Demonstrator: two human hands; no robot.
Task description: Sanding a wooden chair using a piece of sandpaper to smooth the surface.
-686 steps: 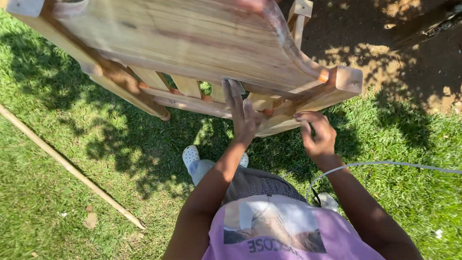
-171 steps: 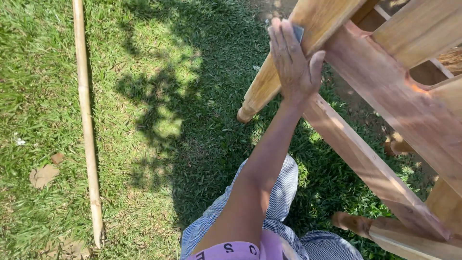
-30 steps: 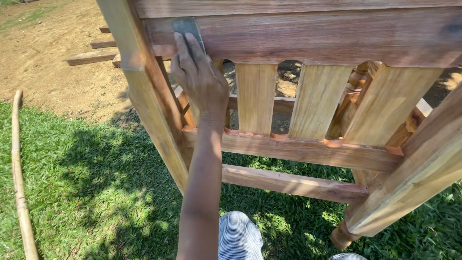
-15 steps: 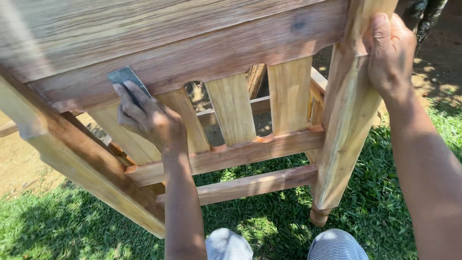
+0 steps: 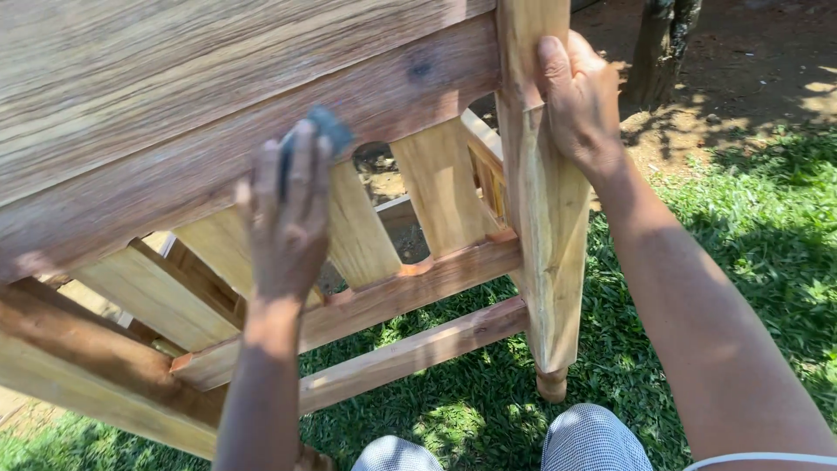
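Sanding block on wooden frame rail

We press the grey sanding block (image 5: 324, 131) to the rail with our left hand (image 5: 286, 218); our right hand (image 5: 580, 100) grips the leg (image 5: 545, 227).

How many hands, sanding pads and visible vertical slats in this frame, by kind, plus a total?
Hands: 2, left hand, right hand
Grey sanding pad: 1
Vertical slats visible on the wooden chair: 4, at
Total: 7
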